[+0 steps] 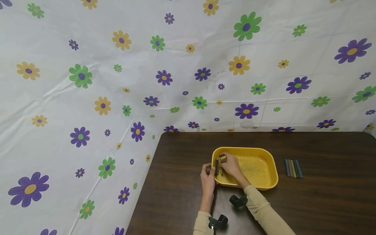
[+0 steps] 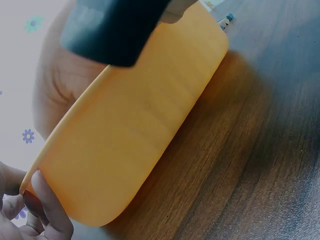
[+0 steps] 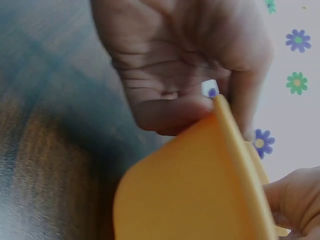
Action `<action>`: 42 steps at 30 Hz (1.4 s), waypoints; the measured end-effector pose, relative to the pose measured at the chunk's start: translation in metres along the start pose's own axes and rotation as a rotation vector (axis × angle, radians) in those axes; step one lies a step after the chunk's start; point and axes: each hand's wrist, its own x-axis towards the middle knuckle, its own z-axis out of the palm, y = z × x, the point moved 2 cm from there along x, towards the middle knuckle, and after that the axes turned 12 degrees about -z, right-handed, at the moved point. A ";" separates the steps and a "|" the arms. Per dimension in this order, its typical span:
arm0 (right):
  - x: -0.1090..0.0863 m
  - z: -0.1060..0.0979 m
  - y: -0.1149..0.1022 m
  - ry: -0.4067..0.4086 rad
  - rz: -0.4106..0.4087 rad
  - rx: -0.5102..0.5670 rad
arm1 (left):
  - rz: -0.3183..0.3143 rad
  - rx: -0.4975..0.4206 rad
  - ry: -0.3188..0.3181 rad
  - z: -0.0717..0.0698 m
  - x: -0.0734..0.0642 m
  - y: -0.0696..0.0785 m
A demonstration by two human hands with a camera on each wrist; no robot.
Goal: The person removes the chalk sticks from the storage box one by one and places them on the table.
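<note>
A yellow plastic tray (image 1: 252,168) with raised walls lies on the table. My left hand (image 1: 208,179) grips its left rim, with the thumb on one side of the wall; the right wrist view shows this hand (image 3: 190,65) close up. Inside the tray, my right hand (image 1: 232,165) reaches to the left end and pinches an olive-coloured stick (image 1: 220,163). A dark stick (image 1: 216,167) stands next to it along the left wall. In the left wrist view the tray's outer wall (image 2: 135,125) hides the right fingertips and the sticks.
Several chalk-like sticks (image 1: 293,168), blue, brownish and olive, lie side by side on the table (image 1: 329,195) to the right of the tray. Black wrist cameras (image 1: 218,222) sit on both forearms. A flower-printed white sheet (image 1: 176,71) hangs behind and at the left.
</note>
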 end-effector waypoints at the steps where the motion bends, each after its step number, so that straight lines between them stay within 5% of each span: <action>1: 0.000 -0.002 0.000 0.002 -0.001 0.024 | 0.003 -0.001 0.001 0.000 0.000 0.000; 25: -0.008 -0.069 -0.012 -0.008 0.105 0.263 | -0.002 -0.002 0.007 -0.001 0.001 -0.001; 42: -0.017 -0.111 -0.009 0.056 0.079 0.219 | -0.002 -0.004 0.017 -0.001 -0.002 0.000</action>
